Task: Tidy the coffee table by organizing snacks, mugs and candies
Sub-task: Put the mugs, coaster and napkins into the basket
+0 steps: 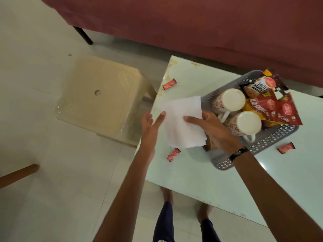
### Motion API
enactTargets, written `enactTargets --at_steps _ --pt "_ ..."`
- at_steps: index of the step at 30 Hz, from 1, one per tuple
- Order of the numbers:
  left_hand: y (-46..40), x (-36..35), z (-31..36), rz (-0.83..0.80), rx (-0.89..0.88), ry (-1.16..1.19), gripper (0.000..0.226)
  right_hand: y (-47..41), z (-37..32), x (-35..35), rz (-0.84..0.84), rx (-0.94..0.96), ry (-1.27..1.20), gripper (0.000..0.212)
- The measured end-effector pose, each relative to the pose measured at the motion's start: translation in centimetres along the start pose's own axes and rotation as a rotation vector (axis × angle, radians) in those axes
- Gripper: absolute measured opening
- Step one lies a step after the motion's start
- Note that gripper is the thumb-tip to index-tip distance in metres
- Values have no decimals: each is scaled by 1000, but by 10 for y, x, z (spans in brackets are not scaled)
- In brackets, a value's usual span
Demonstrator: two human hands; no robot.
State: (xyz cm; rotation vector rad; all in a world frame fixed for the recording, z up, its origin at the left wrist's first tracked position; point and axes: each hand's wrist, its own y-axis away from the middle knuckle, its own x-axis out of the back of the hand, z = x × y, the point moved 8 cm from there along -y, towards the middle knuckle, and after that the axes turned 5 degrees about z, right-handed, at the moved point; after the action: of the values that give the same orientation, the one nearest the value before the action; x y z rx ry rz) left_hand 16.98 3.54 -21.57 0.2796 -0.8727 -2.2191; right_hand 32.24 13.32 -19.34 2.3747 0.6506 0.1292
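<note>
A white tissue [183, 121] hangs over the left end of the pale coffee table [192, 172]. My right hand [211, 130] pinches its right edge, thumb on top. My left hand [150, 124] touches its left edge with straight fingers. A grey perforated basket [272, 142] on the table holds two floral mugs [232, 100] [246, 124] and several snack packets [272, 102]. Three red wrapped candies lie loose on the table: one at the far left [169, 84], one near the front left edge [173, 154], one right of the basket [286, 147].
A beige plastic stool [97, 95] stands on the tiled floor left of the table. A maroon sofa [192, 23] runs along the back. A brown wooden leg [19, 174] juts in at the left. My feet show below the table's near edge.
</note>
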Motion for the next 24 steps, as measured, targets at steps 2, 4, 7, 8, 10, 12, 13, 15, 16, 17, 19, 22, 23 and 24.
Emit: enactTargets --at_steps 2,4,7,8,10,12,13,15,16,17,19,22,23,24 --pt "11 -24 -8 -173 74 141 85 16 -8 11 -87 -25 -24 12" --pt "32 -49 -14 -288 168 216 74 27 -10 25 -111 -54 -68 9" --pt "55 -76 -26 -322 300 270 66 33 -3 53 -48 -49 -4 12" --pt "59 -83 -29 -330 307 272 62 34 0 63 -14 -34 30 11" --pt "61 -90 -35 -275 245 161 50 38 8 80 35 -6 104 13" --pt "60 -88 -45 -152 157 -29 39 42 22 92 51 -2 209 23" --pt "62 -88 -52 -101 123 -118 35 46 31 98 68 1 284 30" --pt "73 -88 -64 -42 54 -306 30 52 49 110 145 25 471 41" --pt "79 -90 -69 -25 13 -410 28 55 57 115 191 47 557 42" --pt "84 -91 -74 -12 -28 -489 26 58 63 117 232 70 624 42" --pt "94 -95 -79 11 -94 -557 25 63 69 117 293 109 693 35" --pt "101 -104 -64 83 -188 -527 20 64 55 113 383 235 710 25" --pt "101 -108 -55 102 -221 -501 16 63 44 110 410 303 711 23" --pt "101 -112 -44 120 -253 -476 13 61 33 108 436 367 719 21"
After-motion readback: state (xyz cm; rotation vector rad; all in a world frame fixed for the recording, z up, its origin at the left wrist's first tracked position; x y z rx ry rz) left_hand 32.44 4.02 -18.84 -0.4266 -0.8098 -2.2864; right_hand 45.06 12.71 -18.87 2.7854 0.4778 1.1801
